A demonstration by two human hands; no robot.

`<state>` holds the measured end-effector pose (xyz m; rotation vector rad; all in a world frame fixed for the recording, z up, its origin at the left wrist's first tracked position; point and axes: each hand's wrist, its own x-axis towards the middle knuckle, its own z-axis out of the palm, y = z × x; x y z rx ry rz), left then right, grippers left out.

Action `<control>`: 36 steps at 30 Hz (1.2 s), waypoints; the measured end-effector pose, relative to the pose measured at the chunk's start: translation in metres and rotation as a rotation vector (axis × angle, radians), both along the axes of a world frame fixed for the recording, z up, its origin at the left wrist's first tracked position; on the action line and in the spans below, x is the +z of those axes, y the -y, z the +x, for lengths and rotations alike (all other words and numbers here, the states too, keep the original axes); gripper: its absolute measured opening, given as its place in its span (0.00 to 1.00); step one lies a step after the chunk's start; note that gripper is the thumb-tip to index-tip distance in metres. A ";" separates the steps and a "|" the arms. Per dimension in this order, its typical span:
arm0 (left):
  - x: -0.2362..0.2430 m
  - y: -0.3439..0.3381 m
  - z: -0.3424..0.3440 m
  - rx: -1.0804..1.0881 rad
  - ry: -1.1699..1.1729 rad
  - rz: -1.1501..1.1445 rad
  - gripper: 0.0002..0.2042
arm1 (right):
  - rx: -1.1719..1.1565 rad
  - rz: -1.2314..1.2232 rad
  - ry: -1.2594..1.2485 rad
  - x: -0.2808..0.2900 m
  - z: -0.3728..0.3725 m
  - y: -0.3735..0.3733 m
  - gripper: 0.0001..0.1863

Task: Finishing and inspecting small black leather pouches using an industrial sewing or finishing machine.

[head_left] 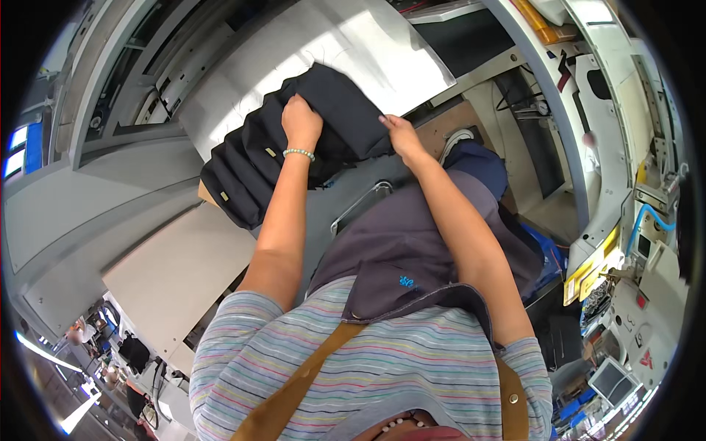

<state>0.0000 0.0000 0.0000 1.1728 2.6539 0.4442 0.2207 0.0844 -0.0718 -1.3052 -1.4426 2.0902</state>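
Observation:
A row of overlapping black fabric pieces (239,165) lies across the table's near edge, some with small yellow tags. The piece at the right end (346,110) is spread flat between my hands. My left hand (301,121), with a beaded bracelet at the wrist, is closed in a fist on this fabric at its left side. At its right corner, my right hand (401,138) pinches the edge between thumb and fingers. Under the fabric is a white sheet-like surface (390,44) with bright sunlight and loose threads on it.
A grey metal handle (360,206) sticks up between the fabric and my apron (397,242). At the left stands a pale panel (176,279). Grey machine frames curve round both sides, with a pressure gauge (542,108) at the right and a small screen (614,381) lower right.

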 end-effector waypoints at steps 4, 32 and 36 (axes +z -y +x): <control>-0.006 0.004 -0.004 -0.033 -0.024 0.129 0.21 | -0.003 0.265 0.312 -0.008 -0.021 -0.003 0.17; 0.020 -0.013 -0.024 -0.322 -0.106 0.436 0.18 | 0.111 0.609 0.168 0.076 -0.031 -0.010 0.26; 0.012 -0.002 -0.018 -0.435 -0.195 0.211 0.17 | 0.103 0.676 0.172 0.071 -0.032 -0.017 0.22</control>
